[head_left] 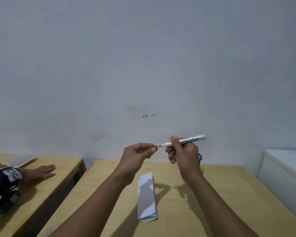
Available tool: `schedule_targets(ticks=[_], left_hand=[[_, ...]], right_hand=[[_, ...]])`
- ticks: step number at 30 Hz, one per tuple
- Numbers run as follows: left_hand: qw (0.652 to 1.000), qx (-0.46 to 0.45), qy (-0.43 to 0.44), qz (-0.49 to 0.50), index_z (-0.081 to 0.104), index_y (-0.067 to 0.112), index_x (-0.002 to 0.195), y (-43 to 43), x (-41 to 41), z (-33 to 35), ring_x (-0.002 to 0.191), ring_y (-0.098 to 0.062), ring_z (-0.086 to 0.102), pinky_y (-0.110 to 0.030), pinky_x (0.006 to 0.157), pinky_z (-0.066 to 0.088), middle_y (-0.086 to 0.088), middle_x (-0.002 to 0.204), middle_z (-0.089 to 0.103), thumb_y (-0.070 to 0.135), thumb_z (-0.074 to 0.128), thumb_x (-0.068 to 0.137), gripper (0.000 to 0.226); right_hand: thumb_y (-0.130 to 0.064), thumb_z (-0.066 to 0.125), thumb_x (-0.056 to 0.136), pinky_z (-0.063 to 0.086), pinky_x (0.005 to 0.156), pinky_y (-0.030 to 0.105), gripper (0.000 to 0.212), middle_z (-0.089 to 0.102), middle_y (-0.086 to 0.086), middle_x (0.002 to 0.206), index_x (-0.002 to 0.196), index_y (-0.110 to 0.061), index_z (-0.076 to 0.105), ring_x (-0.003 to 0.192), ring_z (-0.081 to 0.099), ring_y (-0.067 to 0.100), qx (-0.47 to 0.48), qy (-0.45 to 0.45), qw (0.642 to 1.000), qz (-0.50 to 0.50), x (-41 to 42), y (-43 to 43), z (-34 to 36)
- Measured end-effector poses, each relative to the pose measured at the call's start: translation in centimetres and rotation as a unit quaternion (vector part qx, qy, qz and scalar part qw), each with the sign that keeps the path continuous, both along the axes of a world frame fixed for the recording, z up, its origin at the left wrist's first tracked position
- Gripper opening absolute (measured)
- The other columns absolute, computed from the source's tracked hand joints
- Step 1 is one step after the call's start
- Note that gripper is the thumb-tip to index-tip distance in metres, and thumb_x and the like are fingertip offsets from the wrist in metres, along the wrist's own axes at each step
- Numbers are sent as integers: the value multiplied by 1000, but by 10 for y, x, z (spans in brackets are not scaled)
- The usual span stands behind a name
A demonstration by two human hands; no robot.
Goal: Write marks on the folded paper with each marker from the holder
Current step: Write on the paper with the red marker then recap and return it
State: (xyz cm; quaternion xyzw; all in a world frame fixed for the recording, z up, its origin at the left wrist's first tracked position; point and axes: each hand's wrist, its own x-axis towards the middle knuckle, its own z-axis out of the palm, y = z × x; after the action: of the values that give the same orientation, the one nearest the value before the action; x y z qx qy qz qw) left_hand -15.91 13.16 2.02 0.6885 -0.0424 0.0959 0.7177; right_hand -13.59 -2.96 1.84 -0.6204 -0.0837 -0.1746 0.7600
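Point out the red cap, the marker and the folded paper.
red cap (154, 148), head view, its open end.
marker (191, 140), head view, printed barrel.
folded paper (147, 197), head view, middle of top face.

Dim, flat, bluish cast; wall (143, 57) vignettes toward 10 and 2 o'clock. Soft hand shadows on folded paper (147, 197) and table (220, 194), so light's overhead. Wide-angle bowing at edges, mild softness throughout.
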Motion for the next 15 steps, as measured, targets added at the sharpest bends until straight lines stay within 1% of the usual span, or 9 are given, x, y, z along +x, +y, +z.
schedule_targets(ticks=[2, 3, 6, 8, 9, 10, 12, 13, 15], left_hand=[[1000, 7, -12, -8, 78, 9, 97, -8, -8, 6, 62, 3, 60, -5, 54, 43, 5, 82, 75, 14, 79, 83, 15], [1000, 10, -20, -14, 78, 9, 97, -13, -11, 9, 64, 3, 62, -6, 58, 44, 2, 85, 76, 13, 79, 82, 15], [998, 14, -41, -36, 77, 9, 95, -25, -19, 17, 80, -4, 70, -20, 80, 51, -4, 94, 79, 11, 80, 81, 14], [997, 19, -64, -36, 78, 10, 93, -34, -22, 20, 90, -12, 73, -27, 87, 54, -5, 93, 79, 9, 80, 80, 13], [996, 28, -80, -28, 79, 11, 91, -38, -22, 22, 91, -13, 73, -27, 86, 54, -4, 91, 79, 9, 81, 80, 12], [994, 44, -101, -14, 79, 12, 89, -43, -23, 23, 88, -11, 72, -23, 83, 54, -1, 87, 79, 10, 82, 79, 11], [985, 88, -148, 13, 80, 14, 85, -51, -22, 24, 76, -4, 67, -12, 71, 49, 6, 77, 77, 12, 84, 77, 8], [980, 108, -168, 23, 81, 14, 84, -54, -22, 25, 72, -2, 64, -8, 67, 46, 8, 74, 75, 12, 84, 77, 8], [972, 134, -192, 36, 81, 15, 84, -59, -20, 27, 70, -1, 63, -7, 65, 45, 9, 74, 75, 14, 84, 77, 8]], right_hand=[[-19, 61, 99, 39, 40, 26, 32, 63, 7, 56, 73, -2, 69, 43, 50, 16, -6, -12, 1000, 6, -11, -7, 7], [-19, 61, 99, 39, 40, 26, 31, 63, 9, 57, 72, -3, 69, 44, 50, 16, -12, -19, 1000, 8, -16, -11, 9], [-21, 63, 98, 40, 42, 26, 31, 64, 11, 61, 72, -7, 72, 47, 51, 17, -26, -32, 999, 17, -27, -21, 14], [-24, 63, 97, 40, 44, 27, 31, 64, 10, 62, 74, -6, 73, 48, 51, 17, -26, -30, 999, 21, -32, -27, 17], [-26, 63, 97, 40, 45, 27, 31, 63, 10, 63, 75, -6, 72, 49, 50, 17, -24, -26, 999, 21, -34, -30, 19], [-27, 63, 97, 39, 46, 27, 32, 63, 9, 63, 77, -4, 72, 49, 49, 16, -22, -19, 999, 21, -35, -33, 22], [-29, 61, 98, 38, 48, 26, 35, 61, 8, 63, 82, 0, 70, 50, 48, 15, -13, 1, 999, 32, -36, -40, 25], [-30, 61, 99, 37, 49, 26, 36, 60, 8, 65, 85, 2, 69, 50, 47, 14, -3, 14, 999, 46, -36, -44, 27], [-33, 61, 98, 35, 50, 26, 38, 60, 10, 69, 92, 3, 70, 51, 46, 14, 21, 44, 996, 76, -36, -51, 28]])
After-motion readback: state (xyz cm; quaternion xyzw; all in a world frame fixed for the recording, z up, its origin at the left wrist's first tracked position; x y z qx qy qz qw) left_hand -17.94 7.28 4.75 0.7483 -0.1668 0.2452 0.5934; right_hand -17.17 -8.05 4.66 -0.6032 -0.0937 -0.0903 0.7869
